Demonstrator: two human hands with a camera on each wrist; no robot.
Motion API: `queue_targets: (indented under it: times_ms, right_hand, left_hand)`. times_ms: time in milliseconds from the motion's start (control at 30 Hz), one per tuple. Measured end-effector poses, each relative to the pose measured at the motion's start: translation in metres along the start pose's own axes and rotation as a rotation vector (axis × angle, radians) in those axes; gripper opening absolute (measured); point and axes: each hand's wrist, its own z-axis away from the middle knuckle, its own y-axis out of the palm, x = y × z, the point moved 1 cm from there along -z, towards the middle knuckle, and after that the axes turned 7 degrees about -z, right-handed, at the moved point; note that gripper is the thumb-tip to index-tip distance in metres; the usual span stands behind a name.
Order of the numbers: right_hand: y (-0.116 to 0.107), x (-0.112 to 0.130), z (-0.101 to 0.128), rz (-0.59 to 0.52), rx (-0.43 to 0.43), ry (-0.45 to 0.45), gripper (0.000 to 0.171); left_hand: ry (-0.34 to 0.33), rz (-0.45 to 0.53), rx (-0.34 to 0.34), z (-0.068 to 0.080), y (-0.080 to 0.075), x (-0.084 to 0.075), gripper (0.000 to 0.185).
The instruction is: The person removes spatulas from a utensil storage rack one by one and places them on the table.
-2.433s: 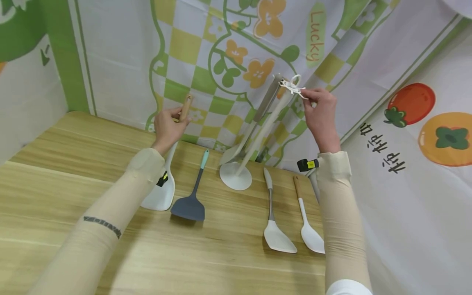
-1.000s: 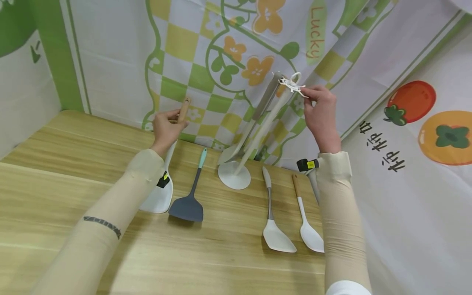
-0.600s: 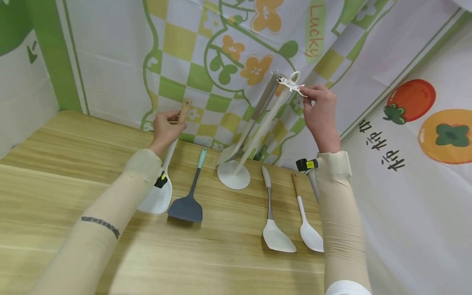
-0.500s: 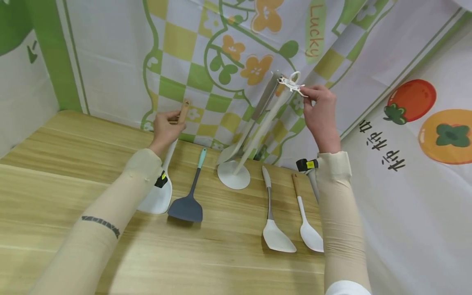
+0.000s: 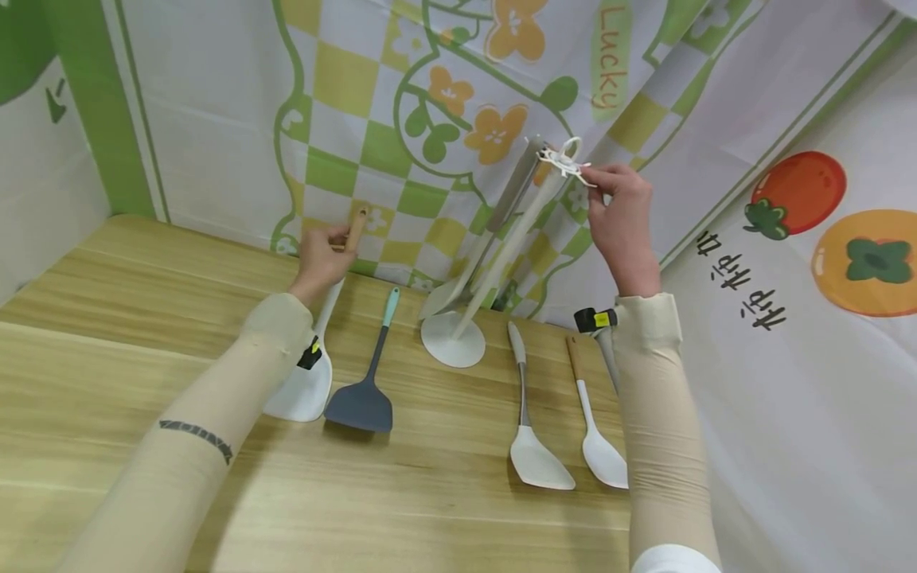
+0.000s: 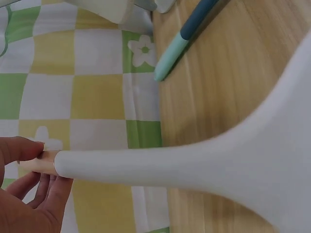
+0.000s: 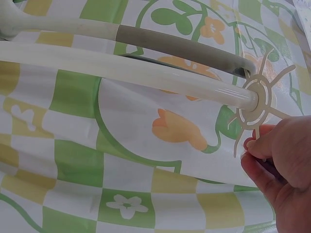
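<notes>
My left hand (image 5: 322, 259) grips the wooden handle of a white spatula (image 5: 306, 390). In the left wrist view, thumb and fingers close round the handle just behind the spatula's white neck (image 6: 116, 167). The broad head hangs low over the table, and whether it touches the wood I cannot tell. My right hand (image 5: 622, 219) pinches one prong of the hook ring (image 7: 256, 99) atop a white utensil stand (image 5: 453, 341). A grey-handled utensil (image 7: 180, 46) with a pale head hangs from another hook, beside the pole.
On the wooden table (image 5: 401, 509) lie a dark grey turner (image 5: 361, 404) with a mint handle tip, a beige-headed turner (image 5: 539, 461) and a white spoon (image 5: 603, 458) with a wooden handle. A patterned cloth (image 5: 344, 87) hangs behind the stand.
My left hand has sunk a little with the spatula, its handle tip now lower against the cloth. The right hand keeps its pinch on the hook ring. The head view has shifted slightly.
</notes>
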Motion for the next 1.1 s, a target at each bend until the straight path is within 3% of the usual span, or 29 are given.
queue_targets:
  times_ms: [233,567,933,1100]
  right_hand:
    - [-0.001,0.003,0.0,0.005,0.01,0.025,0.03]
    - [-0.002,0.002,0.0,0.01,0.018,0.016,0.029]
    - [-0.002,0.002,0.002,-0.006,0.016,0.008,0.025]
    - [-0.001,0.003,0.003,-0.021,0.04,0.027,0.022]
  left_hand:
    - [0.08,-0.134,0.047,-0.001,0.004,0.006,0.041]
    - [0.066,-0.187,0.063,0.004,0.001,0.01,0.042]
    - [0.09,-0.279,0.132,0.008,0.002,0.019,0.046]
    - [0.045,-0.3,0.165,0.008,0.005,0.026,0.046]
